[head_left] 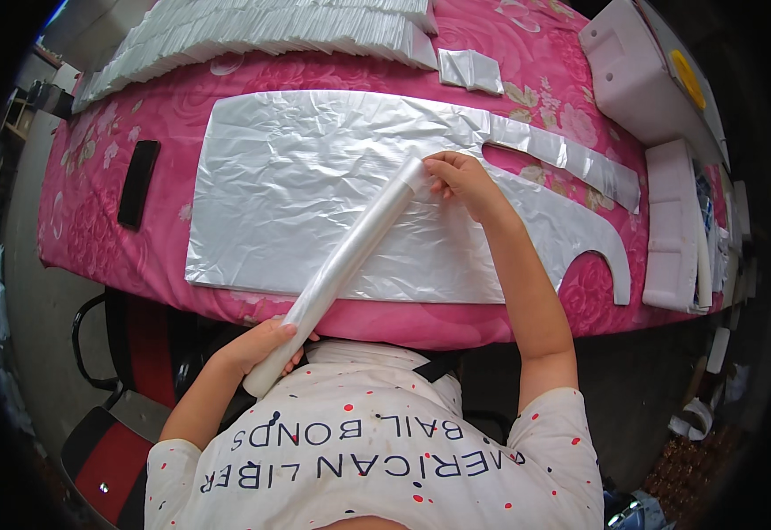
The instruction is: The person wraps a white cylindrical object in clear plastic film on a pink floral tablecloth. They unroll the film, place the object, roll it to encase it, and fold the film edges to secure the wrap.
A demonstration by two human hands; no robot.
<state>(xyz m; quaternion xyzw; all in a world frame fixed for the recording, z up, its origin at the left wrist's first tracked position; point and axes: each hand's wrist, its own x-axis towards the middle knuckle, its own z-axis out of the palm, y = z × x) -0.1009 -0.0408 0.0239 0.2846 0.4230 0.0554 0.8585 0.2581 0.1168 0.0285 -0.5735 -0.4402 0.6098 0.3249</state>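
A long roll of whitish translucent plastic film (341, 265) slants from my lap up over the table. My left hand (271, 347) is wrapped round its lower part, near the body. At the far end of the roll, my right hand (458, 179) has its fingers curled and pinches at the film's edge. Beneath lies a flat, wrinkled silvery-white plastic carrier bag (288, 185), its two handle strips pointing right; whether it is one bag or a stack I cannot tell.
A pink floral cloth (85, 203) covers the table. Folded white plastic packs (271, 35) stand in rows at the back, with a small folded one (470, 71) beside them. A black phone (138, 184) lies left. White foam boxes (628, 75) line the right edge. A red-and-black chair (103, 450) stands lower left.
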